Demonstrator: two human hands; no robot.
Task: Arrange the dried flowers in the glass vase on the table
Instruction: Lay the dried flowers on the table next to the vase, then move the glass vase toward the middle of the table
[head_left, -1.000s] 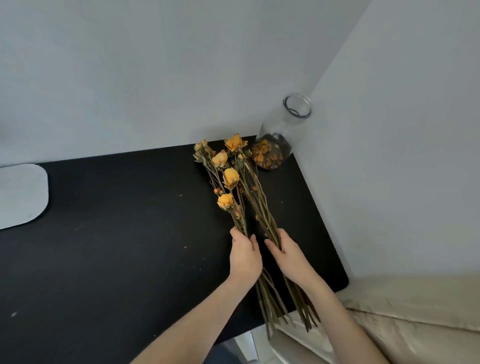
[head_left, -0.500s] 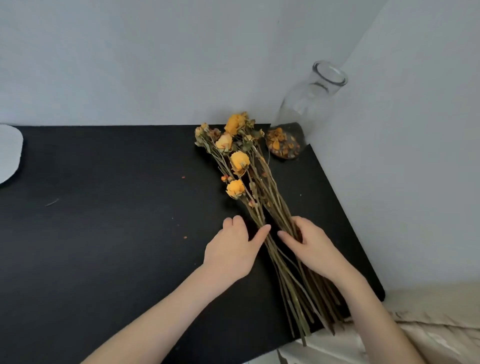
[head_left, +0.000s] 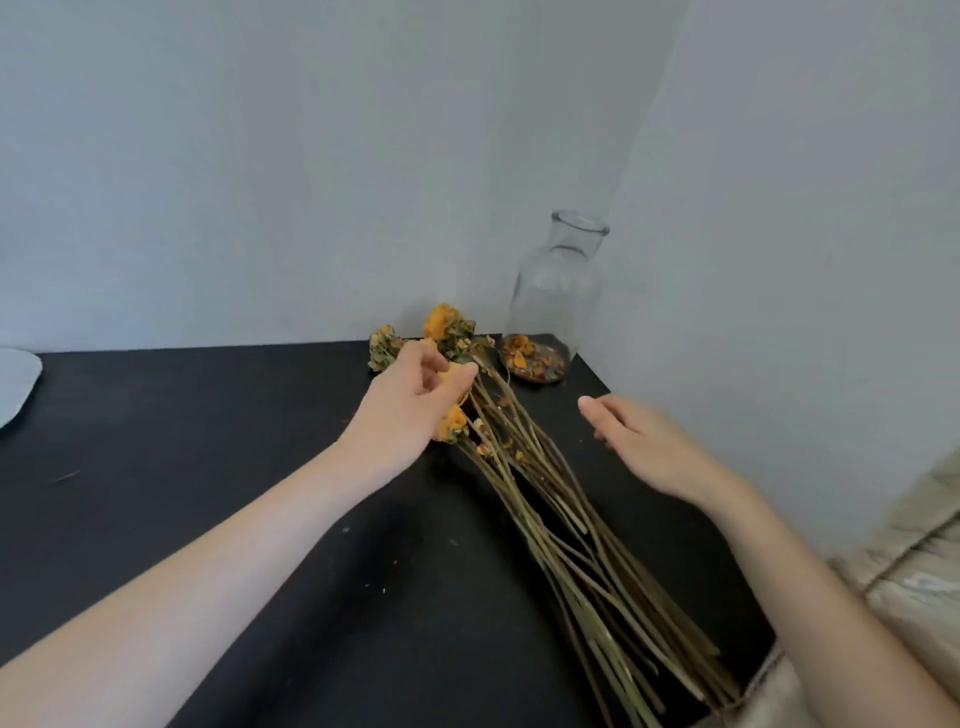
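A bundle of dried flowers (head_left: 561, 514) lies diagonally on the black table (head_left: 208, 447). Its yellow heads point toward the back, and its long stems run to the front right edge. My left hand (head_left: 405, 415) is at the head end, with thumb and fingers curled round a yellow bloom. My right hand (head_left: 649, 447) hovers to the right of the stems with its fingers stretched out, holding nothing. The clear glass vase (head_left: 558, 280) stands upright in the back right corner, just beyond the flower heads. It holds only loose orange petals at its bottom.
Two grey walls meet in a corner right behind the vase. A pale flat object (head_left: 15, 384) lies at the table's far left edge. A beige stone-like surface (head_left: 914, 571) adjoins the table at the right front. Small crumbs dot the tabletop.
My left hand moved from the mid stems up to the flower heads and closed on a bloom. My right hand let go of the stems and lifted off to the right.
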